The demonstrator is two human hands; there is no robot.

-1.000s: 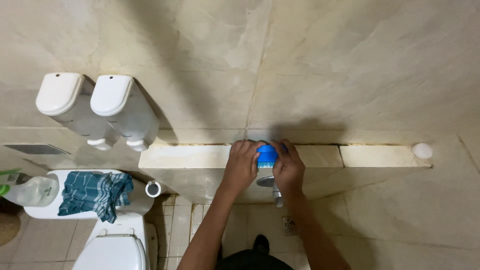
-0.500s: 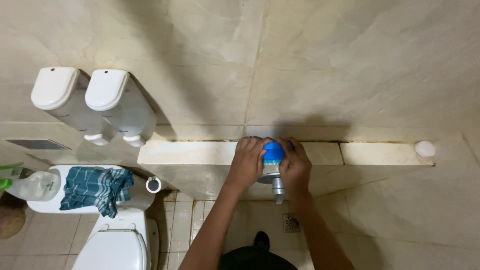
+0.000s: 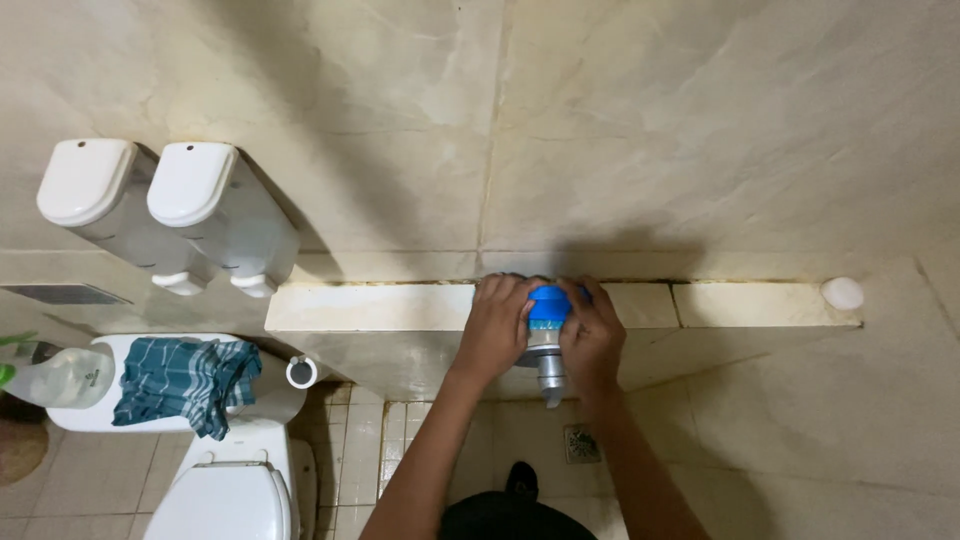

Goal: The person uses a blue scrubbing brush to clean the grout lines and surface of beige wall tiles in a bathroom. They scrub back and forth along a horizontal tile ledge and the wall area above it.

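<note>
1. Both hands at the front edge of the tiled ledge (image 3: 400, 305), which runs along the wall; both wrapped around one metal tap fitting with a blue cap (image 3: 547, 305).
2. Left hand (image 3: 497, 325): fingers curled over the left side of the blue cap, palm against the fitting; closed on it, not spread.
3. Right hand (image 3: 592, 335): fingers curled over the right side of the cap, thumb side down along the metal body; also closed on it; the two hands are nearly touching across the cap.
4. Fitting position: blue cap sits at ledge height, roughly mid-ledge; the chrome body (image 3: 550, 370) hangs below the ledge edge between the hands, lower end showing beneath them.
5. Below the fitting: tiled floor with a small square drain (image 3: 582, 442), just right of the chrome end.
6. Left wall: two white dispensers (image 3: 170, 215) side by side, above the ledge's left end.
7. Bottom left: white toilet (image 3: 230, 495); its cistern carries a folded teal checked cloth (image 3: 180, 380) and a clear spray bottle (image 3: 60, 375) lying beside it.
8. Far right end of the ledge: small white round object (image 3: 842, 293), well apart from the hands; cannot tell what it is.
</note>
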